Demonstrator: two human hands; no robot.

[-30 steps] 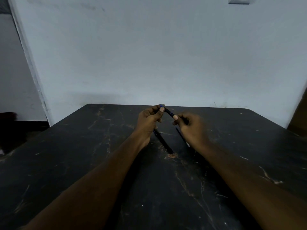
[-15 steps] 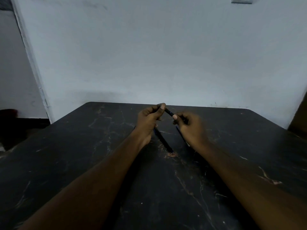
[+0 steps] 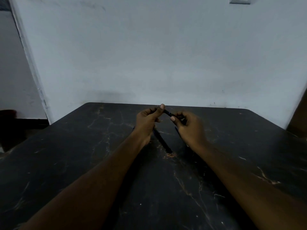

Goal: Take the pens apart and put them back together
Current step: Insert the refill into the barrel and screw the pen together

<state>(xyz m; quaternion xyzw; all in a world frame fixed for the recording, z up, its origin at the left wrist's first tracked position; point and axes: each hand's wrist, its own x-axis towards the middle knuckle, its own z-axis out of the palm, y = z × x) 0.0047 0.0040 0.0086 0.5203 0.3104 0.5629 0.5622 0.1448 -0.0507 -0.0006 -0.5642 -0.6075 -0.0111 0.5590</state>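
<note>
A short dark pen (image 3: 168, 112) hangs in the air above the far middle of the table, gripped at both ends. My left hand (image 3: 147, 122) pinches its upper left end between thumb and fingers. My right hand (image 3: 191, 128) holds the lower right end. Under my hands a second dark pen (image 3: 162, 140) lies slanted on the black table (image 3: 83, 163), its top hidden by my left hand. Another thin dark piece (image 3: 177, 131) shows just beside my right hand, mostly hidden.
The table is black stone with pale veins and a chipped brown spot (image 3: 169, 155) near the lying pen's tip. A pale wall (image 3: 166, 55) rises right behind the table's far edge. A brown object (image 3: 299, 120) stands at the right edge.
Both hands keep their grip on the pen and have hardly shifted. The blue tip seen at my left fingertips a second ago is now covered by my thumb.
</note>
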